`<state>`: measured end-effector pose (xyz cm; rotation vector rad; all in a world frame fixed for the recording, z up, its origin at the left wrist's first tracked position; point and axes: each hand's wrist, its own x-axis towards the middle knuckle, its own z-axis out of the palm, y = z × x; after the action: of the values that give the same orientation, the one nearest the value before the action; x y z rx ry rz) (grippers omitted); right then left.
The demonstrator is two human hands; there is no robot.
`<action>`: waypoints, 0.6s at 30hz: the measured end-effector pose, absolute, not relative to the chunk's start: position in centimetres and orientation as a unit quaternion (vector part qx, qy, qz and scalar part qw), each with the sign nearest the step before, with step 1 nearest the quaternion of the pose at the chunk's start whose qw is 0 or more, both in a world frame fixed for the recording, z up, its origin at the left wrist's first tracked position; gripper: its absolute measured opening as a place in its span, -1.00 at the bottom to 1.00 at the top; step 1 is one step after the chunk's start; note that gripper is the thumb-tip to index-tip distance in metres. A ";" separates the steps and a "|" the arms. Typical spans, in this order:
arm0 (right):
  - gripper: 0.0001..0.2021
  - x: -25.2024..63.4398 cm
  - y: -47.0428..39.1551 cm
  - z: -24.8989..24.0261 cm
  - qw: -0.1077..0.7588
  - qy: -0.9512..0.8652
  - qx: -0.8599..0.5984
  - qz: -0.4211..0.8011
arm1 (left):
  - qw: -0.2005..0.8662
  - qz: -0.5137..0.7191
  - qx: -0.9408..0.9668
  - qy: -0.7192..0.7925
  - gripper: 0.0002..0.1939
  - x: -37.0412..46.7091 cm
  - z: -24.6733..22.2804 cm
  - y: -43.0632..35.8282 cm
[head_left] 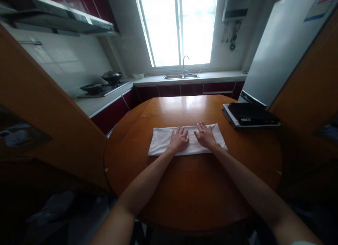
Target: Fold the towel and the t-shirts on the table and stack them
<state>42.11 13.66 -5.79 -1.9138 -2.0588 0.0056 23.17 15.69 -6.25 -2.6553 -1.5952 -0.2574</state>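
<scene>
A white cloth garment (161, 141), folded into a long flat strip, lies crosswise on the wooden table in front of me. My left hand (180, 138) rests palm down near its middle, with the fingers stretched out. Just to the right, my right hand (205, 135) also presses flat on the cloth, fingers pointing away from me. A narrow band of cloth shows between the two hands. Neither hand grips anything. What kind of garment it is cannot be made out.
On the round wooden table (190, 188), a stack of folded dark and white clothes (250, 114) sits at the right. Beyond stand a counter with a sink (182, 76), a stove with pans (112, 76), and a fridge (280, 44) at the right.
</scene>
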 end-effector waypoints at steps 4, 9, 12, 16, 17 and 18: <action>-0.36 40.3 13.0 -6.9 0.117 -0.755 -0.644 0.038 | 0.018 -0.083 -0.858 -0.507 -0.37 22.8 -5.9 15.7; -0.30 41.1 13.3 -7.0 0.105 -0.740 -0.663 0.048 | -0.015 -0.059 -0.838 -0.543 -0.30 20.2 -5.7 17.2; -0.28 42.7 14.0 -7.0 0.087 -0.706 -0.701 0.050 | -0.016 -0.062 -0.787 -0.614 -0.28 16.9 -5.6 18.6; -0.27 46.5 14.9 -7.7 0.083 -0.652 -0.753 0.033 | -0.038 -0.061 -0.724 -0.686 -0.25 12.8 -5.5 20.2; -0.27 47.5 15.1 -7.8 0.088 -0.641 -0.762 0.034 | -0.047 -0.060 -0.713 -0.697 -0.25 12.2 -5.5 20.4; -0.26 48.4 15.2 -7.9 0.094 -0.632 -0.769 0.038 | -0.052 -0.059 -0.706 -0.703 -0.26 11.8 -5.4 20.6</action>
<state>48.36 15.22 -7.92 -2.2804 -1.8738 0.1133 11.84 20.61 -5.37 -2.2963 -2.2863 -0.1910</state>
